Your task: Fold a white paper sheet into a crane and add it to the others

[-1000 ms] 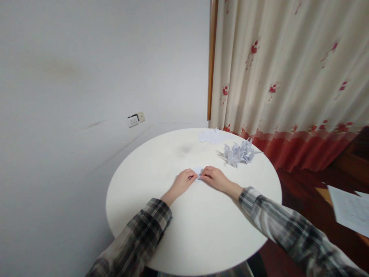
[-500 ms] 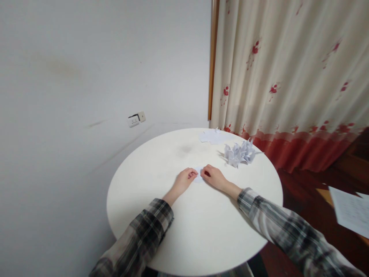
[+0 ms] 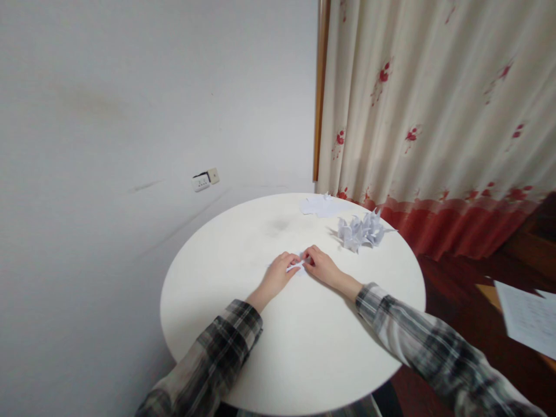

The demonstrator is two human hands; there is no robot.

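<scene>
Left hand (image 3: pixel 278 271) and right hand (image 3: pixel 322 267), nearly closed, pinch paper (image 3: pixel 297 266).

Left hand (image 3: pixel 278 272) and right hand (image 3: pixel 322 267) grip a small paper piece (image 3: pixel 297 266) over a round white table (image 3: pixel 299 341); clustered folded-paper figures (image 3: pixel 359 233) lie beyond the right hand.

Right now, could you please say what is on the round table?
Folded paper figures, flat sheets, and a small paper between the left hand and right hand, which partly cover it. Anything under the sheets is hidden.
</scene>
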